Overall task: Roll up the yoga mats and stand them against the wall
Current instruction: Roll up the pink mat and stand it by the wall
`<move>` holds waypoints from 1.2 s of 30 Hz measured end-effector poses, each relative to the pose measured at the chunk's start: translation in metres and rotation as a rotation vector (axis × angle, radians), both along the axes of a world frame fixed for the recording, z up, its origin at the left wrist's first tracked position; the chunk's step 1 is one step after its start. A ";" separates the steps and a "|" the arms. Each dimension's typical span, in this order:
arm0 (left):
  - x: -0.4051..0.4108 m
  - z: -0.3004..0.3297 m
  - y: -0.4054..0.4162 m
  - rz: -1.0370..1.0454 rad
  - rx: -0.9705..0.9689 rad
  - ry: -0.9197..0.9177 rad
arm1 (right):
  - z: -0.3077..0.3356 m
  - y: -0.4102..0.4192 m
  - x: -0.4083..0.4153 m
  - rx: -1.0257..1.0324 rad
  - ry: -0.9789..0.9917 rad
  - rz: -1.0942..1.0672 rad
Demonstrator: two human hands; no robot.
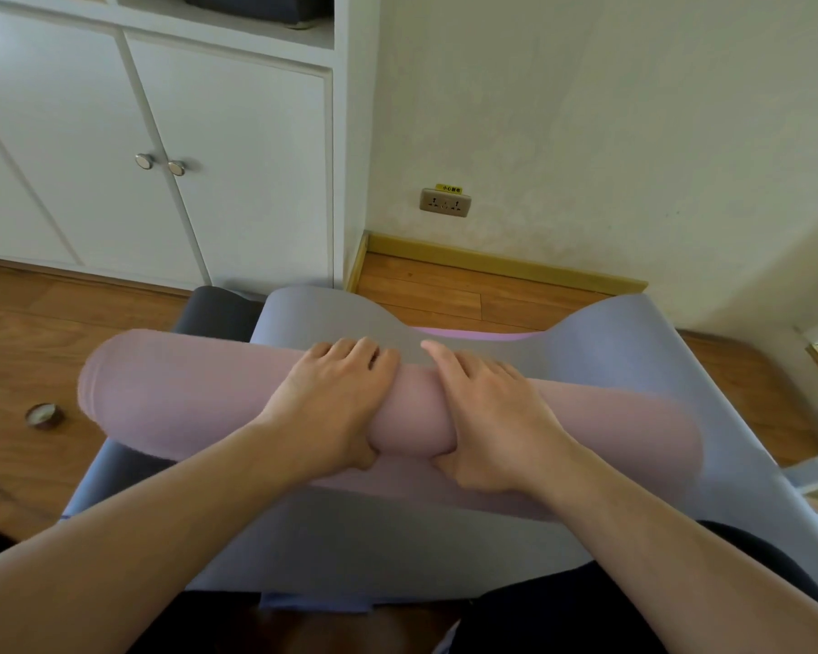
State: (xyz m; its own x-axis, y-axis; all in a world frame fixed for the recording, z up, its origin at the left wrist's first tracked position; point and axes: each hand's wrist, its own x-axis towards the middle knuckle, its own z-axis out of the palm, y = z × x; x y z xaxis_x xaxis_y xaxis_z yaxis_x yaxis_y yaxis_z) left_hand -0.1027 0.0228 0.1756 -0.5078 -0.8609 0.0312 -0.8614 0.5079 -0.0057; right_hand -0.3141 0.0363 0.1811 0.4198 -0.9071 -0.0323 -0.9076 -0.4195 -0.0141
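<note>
- Rolled mat (pixel 185 389) lying crosswise on flat mat (pixel 397 535), on the floor (pixel 20 323).
- Left hand (pixel 331 403) and right hand (pixel 487 417) side by side on the roll.
- Cabinet (pixel 209 158) behind left, wall socket (pixel 445 203) behind right.
- Small tin (pixel 43 415) left of the roll.

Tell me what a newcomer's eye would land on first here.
First the two hands, left hand and right hand, side by side at centre, gripping a fat pink roll that lies across the frame. Under it spreads the grey mat, its far edge buckled up near the wall. A white cabinet fills the upper left.
</note>
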 end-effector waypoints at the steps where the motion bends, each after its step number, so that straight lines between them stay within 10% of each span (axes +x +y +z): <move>1: 0.002 0.002 -0.002 0.004 0.002 0.024 | 0.000 0.001 -0.001 0.008 0.004 0.000; 36: 0.003 0.000 -0.005 -0.028 0.049 -0.041 | 0.004 0.003 -0.001 0.080 -0.007 0.002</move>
